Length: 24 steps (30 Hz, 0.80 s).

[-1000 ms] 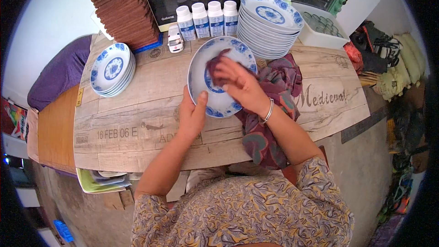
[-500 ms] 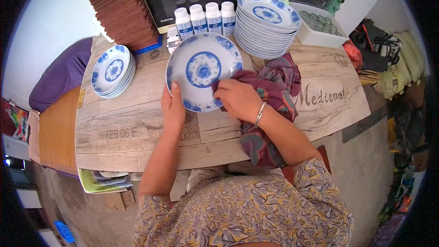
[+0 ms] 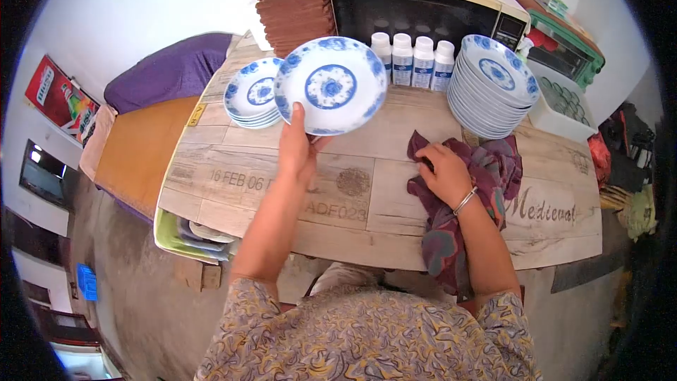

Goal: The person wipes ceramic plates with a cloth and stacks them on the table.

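My left hand (image 3: 299,147) grips the lower edge of a white plate (image 3: 331,87) with blue flowers, thumb on its face and fingers beneath. The plate is raised and tilted toward me, in front of a small stack of matching plates (image 3: 248,93), whose right side it partly hides. At the right, my right hand (image 3: 446,175) rests on a crumpled maroon patterned cloth (image 3: 497,162) with its fingers curled round a fold. Behind that hand rises a tall stack of similar plates (image 3: 486,99).
Several white bottles (image 3: 423,63) line up before a microwave (image 3: 416,17). Folded brown cloths (image 3: 293,7) are piled at the back left. A white bin of glasses (image 3: 560,109) stands at the back right. The wooden-patterned table (image 3: 338,233) has its front edge near my body.
My left hand has carried the plate leftward, toward the small stack. My right hand and the cloth have come away from the plate onto the table. The view has turned left.
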Each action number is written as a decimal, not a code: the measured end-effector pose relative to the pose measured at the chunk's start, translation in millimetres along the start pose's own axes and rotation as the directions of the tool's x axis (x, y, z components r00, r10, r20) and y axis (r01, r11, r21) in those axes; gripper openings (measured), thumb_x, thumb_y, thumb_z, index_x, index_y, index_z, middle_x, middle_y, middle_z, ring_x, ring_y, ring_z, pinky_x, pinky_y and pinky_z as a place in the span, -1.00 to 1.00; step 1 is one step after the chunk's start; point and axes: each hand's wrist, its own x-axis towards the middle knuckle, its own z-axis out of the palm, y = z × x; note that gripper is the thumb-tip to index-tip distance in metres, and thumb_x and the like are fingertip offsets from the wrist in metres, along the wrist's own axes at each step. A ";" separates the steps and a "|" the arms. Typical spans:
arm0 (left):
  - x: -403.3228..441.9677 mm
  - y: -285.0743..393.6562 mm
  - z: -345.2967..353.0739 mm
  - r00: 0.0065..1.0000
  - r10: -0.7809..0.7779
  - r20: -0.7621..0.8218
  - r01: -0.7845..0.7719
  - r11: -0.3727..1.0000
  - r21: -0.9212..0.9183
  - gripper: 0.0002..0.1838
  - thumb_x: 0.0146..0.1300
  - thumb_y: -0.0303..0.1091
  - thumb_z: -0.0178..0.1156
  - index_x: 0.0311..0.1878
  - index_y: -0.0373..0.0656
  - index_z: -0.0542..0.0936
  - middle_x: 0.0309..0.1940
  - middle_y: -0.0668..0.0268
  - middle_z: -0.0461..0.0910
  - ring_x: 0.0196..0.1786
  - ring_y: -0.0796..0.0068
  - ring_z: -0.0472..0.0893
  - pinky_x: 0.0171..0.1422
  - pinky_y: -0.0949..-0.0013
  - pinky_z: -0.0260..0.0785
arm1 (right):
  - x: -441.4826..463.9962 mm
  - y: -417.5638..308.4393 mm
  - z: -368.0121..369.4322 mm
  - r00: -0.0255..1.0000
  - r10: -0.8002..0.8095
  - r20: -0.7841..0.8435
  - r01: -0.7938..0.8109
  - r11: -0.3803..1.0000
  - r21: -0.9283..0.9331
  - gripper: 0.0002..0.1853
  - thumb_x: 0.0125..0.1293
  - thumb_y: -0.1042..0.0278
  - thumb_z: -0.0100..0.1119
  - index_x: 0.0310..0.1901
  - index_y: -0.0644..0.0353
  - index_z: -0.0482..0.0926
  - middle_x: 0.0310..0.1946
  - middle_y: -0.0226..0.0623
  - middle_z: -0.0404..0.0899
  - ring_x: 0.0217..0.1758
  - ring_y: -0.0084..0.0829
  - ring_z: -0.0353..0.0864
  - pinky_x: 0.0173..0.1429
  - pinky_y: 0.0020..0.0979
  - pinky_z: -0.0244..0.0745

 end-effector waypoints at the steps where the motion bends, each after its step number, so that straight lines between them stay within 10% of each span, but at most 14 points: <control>1: 3.9 7.6 -5.3 1.000 0.007 0.007 -0.007 1.000 -0.009 -0.49 0.32 0.02 -0.14 0.18 -0.15 0.24 0.01 0.26 0.44 -0.04 0.42 0.52 -0.21 0.38 0.50 | -0.8 0.5 -1.0 1.000 -0.002 0.003 0.002 1.000 -0.005 -0.81 0.04 0.39 0.12 -0.26 0.14 0.49 -0.27 -0.19 0.50 -0.14 -0.14 0.47 -0.07 -0.23 0.41; 14: 77.7 88.4 -123.3 0.964 0.037 -0.264 0.028 0.971 0.238 -0.52 0.28 0.06 -0.07 0.09 -0.07 0.36 -0.03 0.23 0.43 -0.06 0.38 0.46 -0.12 0.41 0.47 | -3.8 -0.4 -3.5 0.999 0.006 0.043 -0.005 1.000 -0.020 -0.79 0.07 0.29 0.11 -0.24 0.14 0.50 -0.30 -0.21 0.50 -0.14 -0.17 0.48 -0.08 -0.23 0.39; 24: 113.8 89.9 -140.1 0.949 0.061 -0.310 0.095 0.881 0.464 -0.46 0.27 0.09 -0.09 0.04 -0.23 0.38 -0.07 0.20 0.45 -0.33 0.39 0.57 -0.43 0.55 0.52 | -0.2 -0.9 -4.6 0.998 0.024 0.058 -0.023 1.000 -0.020 -0.79 0.09 0.28 0.11 -0.24 0.13 0.51 -0.27 -0.21 0.51 -0.12 -0.17 0.47 -0.06 -0.23 0.39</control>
